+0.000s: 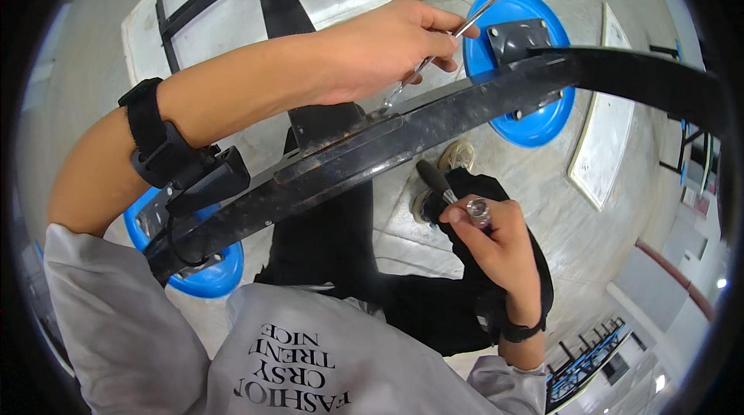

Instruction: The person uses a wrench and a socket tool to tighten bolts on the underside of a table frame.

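Observation:
My left hand (399, 47) reaches over a black metal beam (457, 109), its fingers closed on a shiny double-ended wrench (487, 6). The wrench slants down; its lower end meets the beam beside a welded black upright (329, 130). My right hand (497, 248) is closed around a socket wrench, held low near my knee. The dark handle (434, 177) of the socket wrench points away from me, and its round silver head (479, 212) shows above my fingers.
Round blue stool seats with black brackets sit under the beam, one at right (535, 8) and one at left (209, 279). White panels (601, 155) lie on the grey floor. More blue-and-black frames (585, 365) stand at lower right. My legs straddle below the beam.

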### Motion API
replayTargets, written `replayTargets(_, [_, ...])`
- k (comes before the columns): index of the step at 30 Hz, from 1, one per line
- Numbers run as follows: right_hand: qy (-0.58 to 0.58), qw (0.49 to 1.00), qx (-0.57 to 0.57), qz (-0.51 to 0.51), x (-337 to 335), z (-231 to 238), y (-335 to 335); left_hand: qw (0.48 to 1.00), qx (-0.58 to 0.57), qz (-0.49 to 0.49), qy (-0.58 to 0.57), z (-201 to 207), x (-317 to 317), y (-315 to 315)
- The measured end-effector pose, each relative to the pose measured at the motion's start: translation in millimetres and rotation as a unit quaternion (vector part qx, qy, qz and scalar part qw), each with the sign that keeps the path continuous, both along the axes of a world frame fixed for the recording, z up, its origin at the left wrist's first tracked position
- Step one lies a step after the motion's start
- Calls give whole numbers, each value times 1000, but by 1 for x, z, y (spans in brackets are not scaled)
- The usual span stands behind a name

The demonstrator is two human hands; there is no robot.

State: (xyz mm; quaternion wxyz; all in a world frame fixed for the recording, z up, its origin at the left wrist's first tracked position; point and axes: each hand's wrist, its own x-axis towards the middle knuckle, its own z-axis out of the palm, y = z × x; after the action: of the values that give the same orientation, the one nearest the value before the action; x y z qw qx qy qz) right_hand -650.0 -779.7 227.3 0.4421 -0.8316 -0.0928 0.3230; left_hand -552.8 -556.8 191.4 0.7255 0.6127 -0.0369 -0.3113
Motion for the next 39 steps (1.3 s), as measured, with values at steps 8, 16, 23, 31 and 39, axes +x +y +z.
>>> replayTargets(8, [-27, 998, -48, 33, 12, -12, 2, 997, -7, -24, 68, -13, 8, -1])
replayTargets(16, [-36, 996, -43, 66, -1, -27, -1, 987, 99, -52, 118, -1, 5, -18])
replayTargets(23, [-48, 992, -45, 109, -2, -20, 5, 980, 142, -18, 140, 4, -1, -28])
replayTargets(31, [-69, 987, -52, 132, 0, -11, 8, 967, 246, -17, 64, 5, -2, -40])
replayTargets(39, [-96, 986, -38, 127, -5, -10, 17, 973, 229, -15, -5, 1, -9, -39])
